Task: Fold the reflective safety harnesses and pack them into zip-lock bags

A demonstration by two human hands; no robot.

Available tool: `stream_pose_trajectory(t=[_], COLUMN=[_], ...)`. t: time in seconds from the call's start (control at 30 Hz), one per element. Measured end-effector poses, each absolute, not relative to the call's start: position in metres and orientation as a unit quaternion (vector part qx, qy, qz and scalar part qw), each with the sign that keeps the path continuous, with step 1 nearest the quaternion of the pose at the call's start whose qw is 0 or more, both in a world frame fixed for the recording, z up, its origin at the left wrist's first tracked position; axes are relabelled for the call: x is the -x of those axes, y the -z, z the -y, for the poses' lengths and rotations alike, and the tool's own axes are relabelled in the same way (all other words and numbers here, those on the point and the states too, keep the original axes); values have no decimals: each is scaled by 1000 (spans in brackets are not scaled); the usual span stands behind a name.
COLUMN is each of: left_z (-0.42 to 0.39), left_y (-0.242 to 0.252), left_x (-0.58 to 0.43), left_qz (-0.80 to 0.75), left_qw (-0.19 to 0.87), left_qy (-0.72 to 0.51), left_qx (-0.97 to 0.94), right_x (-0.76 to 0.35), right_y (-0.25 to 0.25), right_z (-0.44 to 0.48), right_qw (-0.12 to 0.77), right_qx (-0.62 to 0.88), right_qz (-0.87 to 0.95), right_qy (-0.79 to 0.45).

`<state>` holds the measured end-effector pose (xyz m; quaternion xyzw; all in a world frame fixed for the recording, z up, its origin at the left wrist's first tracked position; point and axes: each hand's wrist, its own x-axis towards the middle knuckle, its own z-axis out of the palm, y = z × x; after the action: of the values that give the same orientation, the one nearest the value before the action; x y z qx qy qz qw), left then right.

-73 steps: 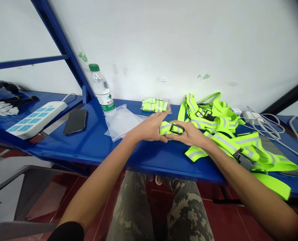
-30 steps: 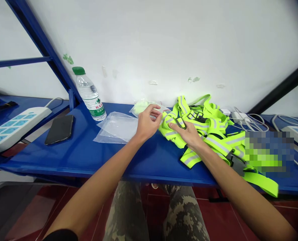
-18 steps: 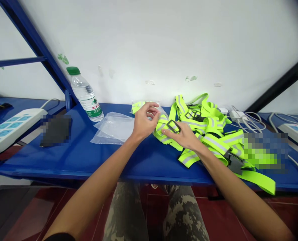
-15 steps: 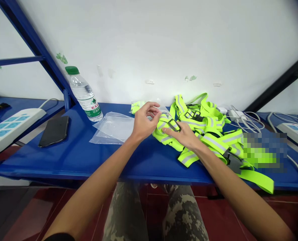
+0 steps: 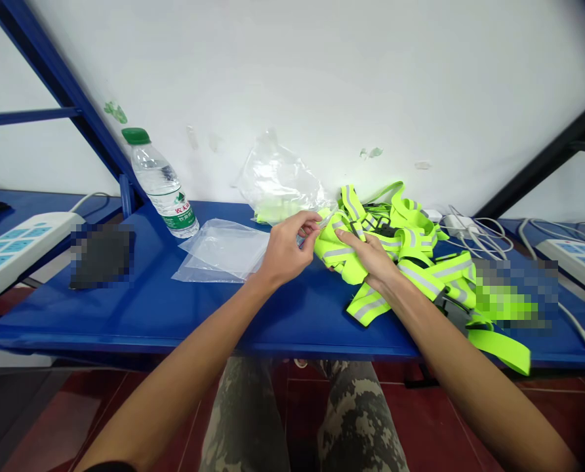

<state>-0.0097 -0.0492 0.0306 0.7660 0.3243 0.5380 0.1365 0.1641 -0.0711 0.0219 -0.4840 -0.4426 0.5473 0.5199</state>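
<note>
My left hand pinches the mouth of a clear plastic bag. The bag stands up off the blue table and holds a folded neon-yellow strap low inside. My right hand grips a folded bundle of neon-yellow reflective strap, right beside the bag's opening. A black buckle shows near my right fingers. Behind and to the right lies a tangled pile of the same reflective straps.
More clear plastic bags lie flat to the left of my hands. A water bottle with a green cap stands at the back left. Power strips and white cables lie at both sides. A blue frame post rises at left.
My left hand has lifted the plastic bag off the table so that it stands upright. My right hand has drawn the folded strap bundle closer to the bag's mouth.
</note>
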Motion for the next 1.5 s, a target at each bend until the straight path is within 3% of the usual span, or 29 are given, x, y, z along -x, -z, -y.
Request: stream_pose_trajectory(t=[0.4, 0.7, 1.3, 1.5], left_z=[46, 39, 39, 42], left_y=[-40, -42, -47, -49], left_x=[17, 25, 41, 41], left_qz=[-324, -354, -313, -318], left_qw=[328, 353, 539, 558], left_qy=[-554, -558, -452, -382], left_qx=[-693, -662, -638, -665], right_x=[-170, -178, -184, -189], right_y=[-19, -19, -20, -17], right_z=[73, 78, 79, 78], right_qw=[483, 462, 454, 429], right_qx=[456, 449, 421, 418], right_qz=[515, 551, 542, 587], right_qy=[-542, -531, -568, -544])
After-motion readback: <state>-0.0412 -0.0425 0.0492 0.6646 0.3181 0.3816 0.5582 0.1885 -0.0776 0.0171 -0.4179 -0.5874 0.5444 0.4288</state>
